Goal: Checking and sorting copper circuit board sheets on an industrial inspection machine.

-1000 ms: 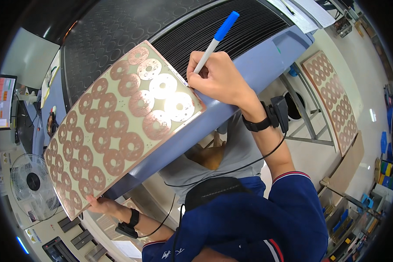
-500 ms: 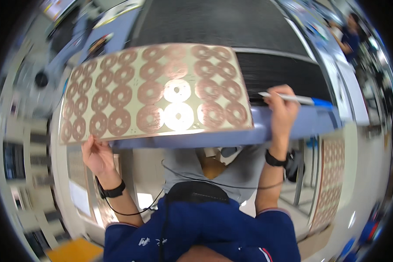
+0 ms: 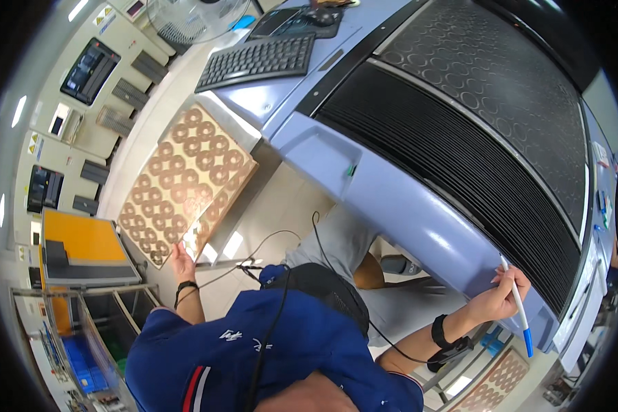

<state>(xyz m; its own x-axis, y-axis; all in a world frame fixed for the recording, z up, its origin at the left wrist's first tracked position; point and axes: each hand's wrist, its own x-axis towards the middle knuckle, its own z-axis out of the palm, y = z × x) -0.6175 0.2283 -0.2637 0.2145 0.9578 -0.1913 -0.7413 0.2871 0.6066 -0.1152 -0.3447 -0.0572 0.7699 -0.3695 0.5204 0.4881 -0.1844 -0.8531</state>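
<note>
In my left hand (image 3: 182, 264) I hold the near edge of a pale board with rows of copper rings (image 3: 178, 178), fingers closed at its corner. The board lies over or just above a stack of similar boards at my left; whether it touches the stack I cannot tell. My right hand (image 3: 507, 292) is closed around a white marker pen (image 3: 520, 310) with a blue end, tip pointing up and away. That hand is at the front edge of the blue-grey machine (image 3: 419, 206), by its black ribbed bed (image 3: 460, 144).
A keyboard (image 3: 257, 62) and a mouse (image 3: 321, 16) sit on the machine's left side, near a fan (image 3: 196, 17). A wheeled rack (image 3: 110, 316) stands at lower left, a yellow-topped unit (image 3: 82, 240) beyond it. More ringed boards (image 3: 498, 381) are at lower right. A cable runs across my body.
I have turned left. The board has gone from in front of the machine's bed to the stack at my left, still in my left hand. My right hand keeps the marker pen.
</note>
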